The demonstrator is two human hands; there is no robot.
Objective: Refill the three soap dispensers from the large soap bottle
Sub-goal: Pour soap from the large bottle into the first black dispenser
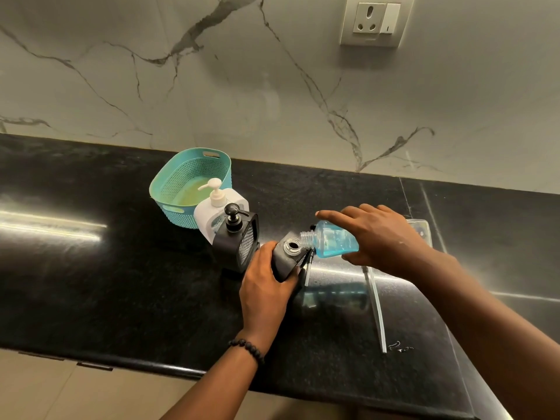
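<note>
Item: open black dispenser (289, 256), pump removed, round mouth exposed and facing up; taken as landmark on the black counter (121, 298). Nearest the viewer, the left hand (266, 286) wraps the dispenser's near side, fingers curled tight around the body, a bead bracelet (247, 348) at the wrist. Near and to the right of the dispenser, a loose clear tube (377, 310) lies flat on the counter, likely a pump stem. Immediately right of the dispenser mouth, a clear bottle of blue soap (333, 241) is tipped sideways, its threaded neck almost touching the mouth's rim; the right hand (378, 237) grips it from above, thumb underneath, forefinger stretched along the top. No stream is visible yet. Risk: the neck sits beside rather than over the small opening, so further tilt may send soap down the dispenser's outside onto the counter and the left fingers; slick fingers could then let the dispenser turn or tip. Left of and behind the dispenser: a second black pump dispenser (235, 237), closed; behind that a white pump bottle (216, 210), closed; farthest, a teal basket (188, 180) against the marble wall.
</note>
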